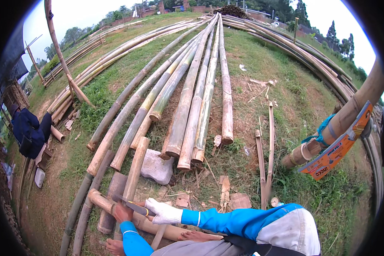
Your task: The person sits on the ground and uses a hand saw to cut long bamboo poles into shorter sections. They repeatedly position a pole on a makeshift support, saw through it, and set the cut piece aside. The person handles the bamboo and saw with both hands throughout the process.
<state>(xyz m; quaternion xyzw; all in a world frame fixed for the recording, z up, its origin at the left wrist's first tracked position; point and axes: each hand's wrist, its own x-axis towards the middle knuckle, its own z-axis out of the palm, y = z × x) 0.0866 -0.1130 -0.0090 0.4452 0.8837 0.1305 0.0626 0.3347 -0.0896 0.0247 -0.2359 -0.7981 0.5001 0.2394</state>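
Note:
A bamboo pole (175,231) lies crosswise in front of me, close to my feet. My left hand (123,212) is bare and wrapped round this pole near its left end. In a white glove, my right hand (163,212) is closed on a bladed hand tool (140,208) with a black and yellow handle. Its narrow grey blade points left, just above my left hand; whether its edge is toothed is too small to tell. Under the crosswise pole run a thinner bamboo pole (137,168) and a thick, dark bamboo piece (116,187).
Several long bamboo poles (185,91) fan out ahead, beside a pale stone block (157,166). An orange printed sleeve (339,147) hangs by a tied bamboo pole (318,141) at right. Split bamboo strips (269,149) lie nearby. A person in dark clothes (27,130) is at left.

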